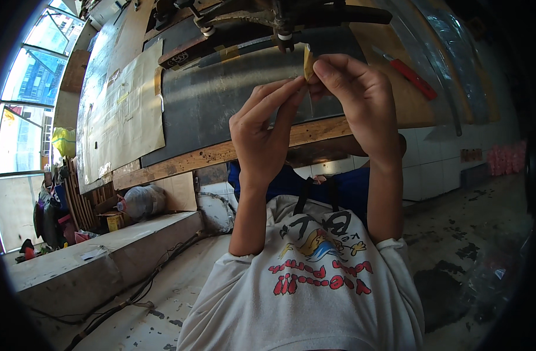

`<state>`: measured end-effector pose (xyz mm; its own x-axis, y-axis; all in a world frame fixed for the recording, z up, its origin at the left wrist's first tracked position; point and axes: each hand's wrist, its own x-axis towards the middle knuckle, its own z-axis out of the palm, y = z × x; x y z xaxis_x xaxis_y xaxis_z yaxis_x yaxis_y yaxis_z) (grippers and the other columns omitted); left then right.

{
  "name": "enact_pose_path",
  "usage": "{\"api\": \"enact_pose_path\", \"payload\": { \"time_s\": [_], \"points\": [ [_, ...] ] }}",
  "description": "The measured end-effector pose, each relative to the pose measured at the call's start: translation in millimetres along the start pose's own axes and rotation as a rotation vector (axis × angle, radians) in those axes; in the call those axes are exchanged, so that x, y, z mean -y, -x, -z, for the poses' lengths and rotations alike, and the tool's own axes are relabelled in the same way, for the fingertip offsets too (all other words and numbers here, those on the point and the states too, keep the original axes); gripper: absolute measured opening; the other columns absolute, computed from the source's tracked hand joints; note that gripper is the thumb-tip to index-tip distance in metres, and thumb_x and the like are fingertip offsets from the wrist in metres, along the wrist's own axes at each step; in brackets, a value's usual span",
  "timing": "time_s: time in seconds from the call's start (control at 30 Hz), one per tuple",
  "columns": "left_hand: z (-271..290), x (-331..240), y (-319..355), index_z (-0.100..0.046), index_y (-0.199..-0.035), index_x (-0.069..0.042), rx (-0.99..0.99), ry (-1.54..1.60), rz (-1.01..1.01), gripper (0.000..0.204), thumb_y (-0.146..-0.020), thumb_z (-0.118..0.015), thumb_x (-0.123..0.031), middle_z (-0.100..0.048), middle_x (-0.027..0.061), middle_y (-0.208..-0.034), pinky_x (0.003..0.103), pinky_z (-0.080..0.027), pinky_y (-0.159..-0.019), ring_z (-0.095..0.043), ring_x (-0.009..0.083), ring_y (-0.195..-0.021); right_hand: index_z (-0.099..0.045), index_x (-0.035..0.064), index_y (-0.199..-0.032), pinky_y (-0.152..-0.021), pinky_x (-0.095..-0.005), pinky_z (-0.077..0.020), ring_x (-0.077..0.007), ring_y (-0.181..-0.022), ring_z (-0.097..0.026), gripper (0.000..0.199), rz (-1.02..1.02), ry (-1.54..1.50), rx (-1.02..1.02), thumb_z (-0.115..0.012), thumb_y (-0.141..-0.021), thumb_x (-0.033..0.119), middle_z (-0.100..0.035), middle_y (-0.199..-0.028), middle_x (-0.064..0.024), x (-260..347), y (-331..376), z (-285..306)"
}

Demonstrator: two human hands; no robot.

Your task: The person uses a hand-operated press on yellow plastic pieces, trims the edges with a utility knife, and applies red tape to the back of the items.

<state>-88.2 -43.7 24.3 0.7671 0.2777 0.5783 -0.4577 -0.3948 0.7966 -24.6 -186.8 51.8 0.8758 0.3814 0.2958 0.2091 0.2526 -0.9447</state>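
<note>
Above the table's near part, both hands meet at a small yellow strip (308, 63), which looks like a piece of tape or folded paper. My right hand (364, 99) pinches it between thumb and fingers. My left hand (262, 131) has its thumb and fingertips pressed together at the strip's lower end. Beneath them lies a dark grey flat sheet (203, 111) on the wood-edged table (221, 153). Just beyond the strip, a dark metal clamp-like fixture (284, 35) points down over the sheet.
A red-handled cutter (413, 79) lies to the right on brown board. Pale taped sheeting (127, 111) covers the table's left side. A dark bar (186, 55) crosses the far part. Below left are a large clear plastic bottle (144, 200), a concrete ledge (92, 248) and floor cables (145, 284).
</note>
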Motion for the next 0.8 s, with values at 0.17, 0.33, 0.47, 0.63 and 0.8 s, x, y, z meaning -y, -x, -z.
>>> {"api": "enact_pose_path", "payload": {
  "time_s": [0.17, 0.33, 0.47, 0.63, 0.8],
  "points": [
    [4, 1, -1, -0.074, -0.112, -0.004, -0.003, -0.039, 0.002, 0.025, -0.089, -0.068, 0.004, -0.073, 0.0075, -0.099, 0.025, -0.053, -0.073, -0.068, 0.0126, -0.088, -0.070, -0.0012, -0.109, -0.077, -0.0237, -0.0548, -0.0100, -0.083, -0.068, 0.025, 0.006, -0.015, 0.020, -0.065, -0.099, 0.021, -0.072, -0.090, -0.0057, -2, -1, -2],
    [5, -2, -4, -0.074, -0.112, -0.006, -0.092, -0.046, -0.040, 0.025, -0.088, -0.071, 0.001, -0.073, 0.0082, -0.099, 0.023, -0.052, -0.070, -0.068, 0.0118, -0.082, -0.072, 0.0016, -0.103, -0.072, -0.0265, -0.0546, -0.0133, -0.083, -0.070, 0.020, 0.214, 0.341, -0.050, -0.066, -0.097, 0.020, -0.073, -0.090, -0.0056, -2, 0, -8],
    [4, -6, -5, -0.073, -0.113, -0.004, -0.118, -0.002, 0.030, 0.025, -0.089, -0.072, -0.001, -0.074, 0.0080, -0.098, 0.021, -0.050, -0.071, -0.068, 0.0096, -0.084, -0.073, 0.0031, -0.103, -0.071, -0.0302, -0.0552, -0.0174, -0.081, -0.071, 0.016, 0.416, 0.539, -0.045, -0.069, -0.093, 0.016, -0.072, -0.089, -0.0064, -2, -1, -12],
    [5, -15, 0, -0.072, -0.112, 0.002, -0.197, 0.294, 0.178, 0.020, -0.094, -0.069, -0.005, -0.074, 0.0071, -0.095, 0.018, -0.050, -0.070, -0.066, 0.0057, -0.085, -0.073, 0.0050, -0.103, -0.073, -0.0345, -0.0556, -0.0208, -0.085, -0.067, 0.021, 0.640, 0.759, -0.035, -0.075, -0.082, 0.007, -0.068, -0.095, -0.0046, -3, 0, -15],
    [9, -16, 2, -0.072, -0.112, 0.002, -0.187, 0.148, 0.173, 0.019, -0.094, -0.068, -0.003, -0.074, 0.0085, -0.097, 0.019, -0.052, -0.071, -0.067, 0.0070, -0.087, -0.073, 0.0056, -0.104, -0.074, -0.0338, -0.0555, -0.0206, -0.088, -0.065, 0.023, 0.690, 0.789, -0.038, -0.075, -0.082, 0.008, -0.067, -0.096, -0.0037, -8, 1, -17]
  ]
}}
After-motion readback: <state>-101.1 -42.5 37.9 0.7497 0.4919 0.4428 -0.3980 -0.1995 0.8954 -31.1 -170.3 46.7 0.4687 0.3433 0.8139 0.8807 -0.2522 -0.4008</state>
